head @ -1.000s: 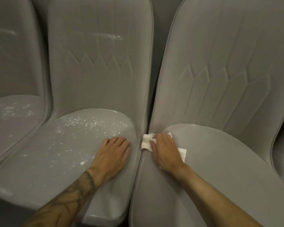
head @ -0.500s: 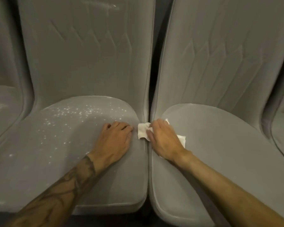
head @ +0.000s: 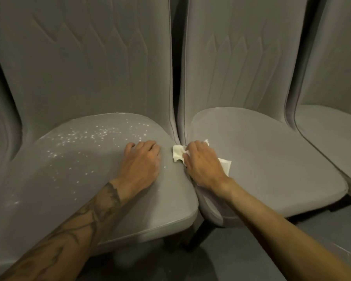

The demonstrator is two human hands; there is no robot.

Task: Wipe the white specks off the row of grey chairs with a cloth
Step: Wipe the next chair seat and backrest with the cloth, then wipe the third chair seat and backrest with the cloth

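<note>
Right hand (head: pixel 203 166) is pressing the white cloth (head: pixel 178 153) against the inner edge of the clean grey seat (head: pixel 272 159), fingers seemingly curling into it. Left hand (head: pixel 142 162) is resting palm-down, loosely curled, empty, on the neighbouring grey seat (head: pixel 49 189); white specks (head: pixel 85 136) lying beyond it.

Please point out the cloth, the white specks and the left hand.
cloth (head: pixel 178 153): head view, on its exposed left corner.
white specks (head: pixel 103 132): head view, in the dense middle of the scatter.
left hand (head: pixel 142 162): head view, on the back of the hand.
</note>
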